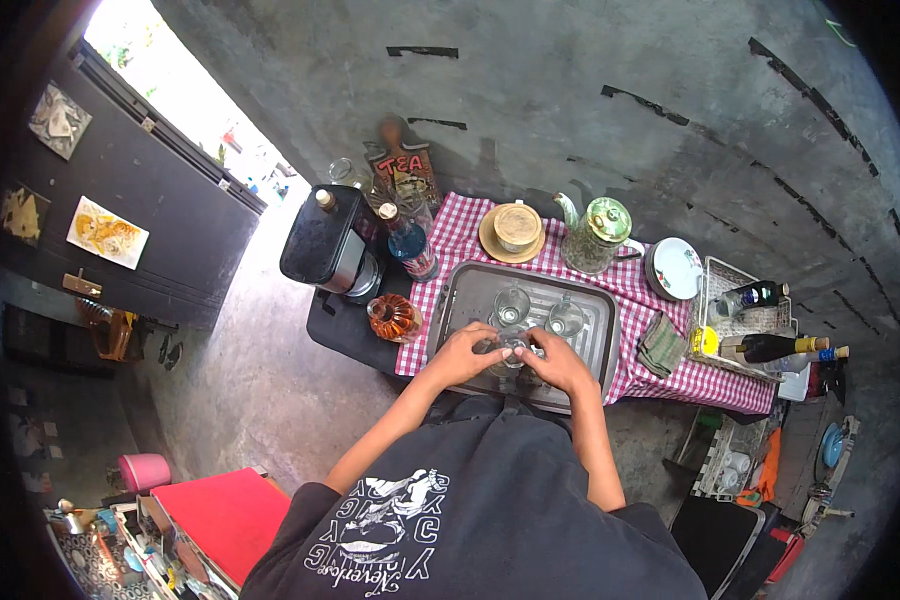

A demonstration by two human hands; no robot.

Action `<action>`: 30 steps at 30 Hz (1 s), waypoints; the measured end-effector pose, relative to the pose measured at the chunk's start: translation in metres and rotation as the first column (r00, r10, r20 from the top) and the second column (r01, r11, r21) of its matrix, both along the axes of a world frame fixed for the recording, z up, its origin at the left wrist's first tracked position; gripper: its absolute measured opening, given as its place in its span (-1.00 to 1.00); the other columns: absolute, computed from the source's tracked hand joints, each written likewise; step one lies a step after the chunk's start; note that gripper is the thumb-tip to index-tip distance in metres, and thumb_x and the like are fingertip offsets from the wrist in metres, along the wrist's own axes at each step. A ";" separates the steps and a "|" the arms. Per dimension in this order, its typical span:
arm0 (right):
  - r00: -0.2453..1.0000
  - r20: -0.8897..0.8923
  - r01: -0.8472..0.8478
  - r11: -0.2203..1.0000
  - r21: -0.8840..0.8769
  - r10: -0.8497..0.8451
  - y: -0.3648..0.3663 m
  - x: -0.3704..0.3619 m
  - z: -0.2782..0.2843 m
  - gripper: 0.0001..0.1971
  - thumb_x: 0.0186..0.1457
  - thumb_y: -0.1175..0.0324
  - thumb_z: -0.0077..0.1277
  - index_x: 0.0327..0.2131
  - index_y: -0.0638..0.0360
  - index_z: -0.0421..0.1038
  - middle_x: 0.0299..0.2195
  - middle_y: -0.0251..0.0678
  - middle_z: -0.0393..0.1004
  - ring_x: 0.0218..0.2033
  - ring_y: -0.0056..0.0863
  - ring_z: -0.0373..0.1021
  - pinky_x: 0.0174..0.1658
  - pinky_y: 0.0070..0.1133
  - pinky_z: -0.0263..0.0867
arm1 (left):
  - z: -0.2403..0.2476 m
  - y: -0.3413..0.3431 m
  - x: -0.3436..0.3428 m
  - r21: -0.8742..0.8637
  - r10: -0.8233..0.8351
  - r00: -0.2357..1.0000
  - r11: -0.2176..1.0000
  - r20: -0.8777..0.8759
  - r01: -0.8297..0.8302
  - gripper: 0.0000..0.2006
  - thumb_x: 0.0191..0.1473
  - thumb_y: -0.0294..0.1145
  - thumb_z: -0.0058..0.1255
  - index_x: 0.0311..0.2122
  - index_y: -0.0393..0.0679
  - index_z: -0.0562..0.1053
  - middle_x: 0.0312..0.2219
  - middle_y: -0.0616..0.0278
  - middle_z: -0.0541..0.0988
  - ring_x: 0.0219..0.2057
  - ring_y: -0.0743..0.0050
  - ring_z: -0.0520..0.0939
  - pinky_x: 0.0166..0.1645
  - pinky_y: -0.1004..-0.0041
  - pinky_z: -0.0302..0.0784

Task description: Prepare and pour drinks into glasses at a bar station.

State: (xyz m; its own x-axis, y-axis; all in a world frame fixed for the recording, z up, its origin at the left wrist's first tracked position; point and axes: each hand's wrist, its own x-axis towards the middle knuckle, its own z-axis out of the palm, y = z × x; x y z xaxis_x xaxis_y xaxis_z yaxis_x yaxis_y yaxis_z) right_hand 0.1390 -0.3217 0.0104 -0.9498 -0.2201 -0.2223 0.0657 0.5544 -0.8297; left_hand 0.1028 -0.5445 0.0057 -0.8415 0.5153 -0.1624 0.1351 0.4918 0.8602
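Both hands are over a grey metal tray (464,290) at the table's near edge. My left hand (468,354) and my right hand (562,360) close in from either side on a clear glass (514,347), fingertips around it. Part of this glass is hidden by the fingers, and whether other glassware lies beneath it I cannot make out. Just beyond, a clear glass cup (511,304) and another glass cup (566,318) stand on the tray.
On the checked cloth (460,215) are a green-lidded teapot (600,235), a wooden container (517,228), plates (674,268), a folded cloth (661,346) and a wire basket (730,280) with bottles. Left stand a coffee maker (325,240), a blue bottle (407,245) and an amber bottle (394,317).
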 end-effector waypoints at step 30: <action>0.988 -0.138 0.069 0.998 0.000 -0.069 -0.016 0.003 0.023 -0.60 0.20 0.09 -0.06 -0.35 0.34 0.41 -0.41 -0.05 0.44 -0.33 -0.12 0.38 -0.23 -0.34 0.27 | 0.014 -0.005 0.005 0.065 0.121 0.991 0.990 0.052 -0.124 -0.60 0.07 -0.10 0.16 -0.25 -0.32 0.56 -0.31 0.07 0.61 -0.19 0.22 0.62 -0.06 0.37 0.45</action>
